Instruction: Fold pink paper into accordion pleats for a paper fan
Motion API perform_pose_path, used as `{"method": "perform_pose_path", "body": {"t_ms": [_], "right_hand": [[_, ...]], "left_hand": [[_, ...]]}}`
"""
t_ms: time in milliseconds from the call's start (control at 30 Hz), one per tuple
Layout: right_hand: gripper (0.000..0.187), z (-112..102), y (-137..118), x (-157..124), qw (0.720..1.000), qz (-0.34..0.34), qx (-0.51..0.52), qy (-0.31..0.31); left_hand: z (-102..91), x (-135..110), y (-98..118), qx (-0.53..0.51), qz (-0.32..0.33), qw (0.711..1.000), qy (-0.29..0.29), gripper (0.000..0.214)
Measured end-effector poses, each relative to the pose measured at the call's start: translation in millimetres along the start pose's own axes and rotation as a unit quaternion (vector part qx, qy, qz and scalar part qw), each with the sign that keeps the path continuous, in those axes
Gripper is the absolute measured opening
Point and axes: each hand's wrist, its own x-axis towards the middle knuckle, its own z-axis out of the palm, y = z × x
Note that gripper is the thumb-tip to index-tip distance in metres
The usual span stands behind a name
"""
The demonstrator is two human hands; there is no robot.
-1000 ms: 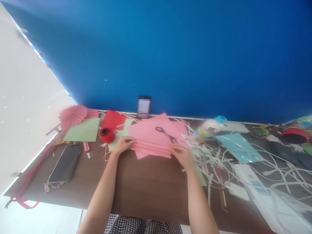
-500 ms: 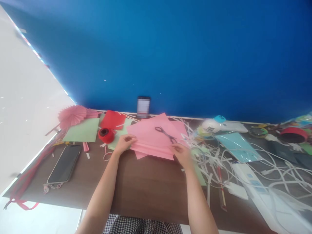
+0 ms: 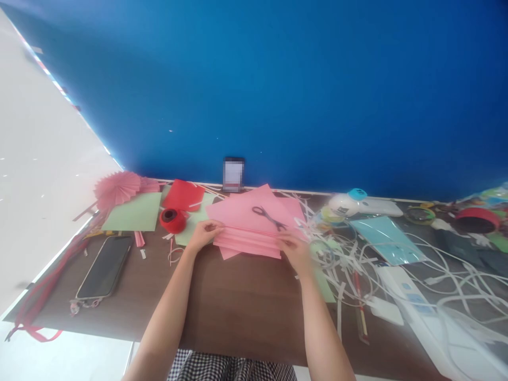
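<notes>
A pleated sheet of pink paper [image 3: 248, 243] lies across the front of a loose stack of pink sheets [image 3: 242, 209]. My left hand [image 3: 205, 234] pinches its left end between thumb and fingers. At the right end, my right hand [image 3: 296, 251] is closed on the same pleated paper, its fingertips pressed to the edge. Dark scissors [image 3: 269, 217] rest on the pink sheets just behind the folds, their handle loop close to my right fingers.
On the left are a black phone [image 3: 105, 269], a red ribbon roll [image 3: 173, 220], a pink paper fan [image 3: 118, 189] and green paper [image 3: 133, 211]. Tangled white cables [image 3: 349, 254], a glue bottle [image 3: 345, 203] and a power strip [image 3: 408, 296] crowd the right. A blue panel [image 3: 278, 95] rises behind.
The pink paper now shows more folds between my hands, and its top edge sits lower, nearer the front. Both hands keep nearly the same places.
</notes>
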Motion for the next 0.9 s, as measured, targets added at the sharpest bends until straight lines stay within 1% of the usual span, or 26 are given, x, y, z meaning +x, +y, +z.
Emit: {"method": "perform_pose_path", "body": {"t_ms": [100, 200, 300, 500, 700, 800, 900], "right_hand": [[0.017, 1, 0, 0, 1.0, -0.006, -0.011, 0.015], [0.016, 2, -1, 1, 1.0, -0.004, -0.004, 0.017], [0.018, 2, -1, 1, 1.0, 0.002, 0.006, 0.021], [0.024, 3, 2, 2, 1.0, -0.009, -0.012, 0.025], [0.022, 4, 8, 0, 0.999, -0.03, -0.041, 0.013], [0.023, 4, 10, 0, 0.998, -0.04, -0.046, 0.012], [0.027, 3, 10, 0, 0.998, -0.038, -0.049, 0.014]], "left_hand": [[1.2, 0, -1, 0.005, 0.009, 1.0, 0.002, 0.023], [1.8, 0, -2, 0.014, -0.004, 1.0, 0.009, 0.025], [1.7, 0, -2, 0.022, -0.014, 1.0, 0.012, 0.028], [1.6, 0, -4, 0.019, -0.011, 1.0, 0.005, 0.029], [1.5, 1, -3, 0.067, 0.007, 0.997, 0.029, 0.025], [0.6, 0, 1, 0.086, -0.002, 0.996, 0.033, 0.024], [-1.3, -2, 5, 0.11, -0.016, 0.993, 0.037, 0.025]]}}
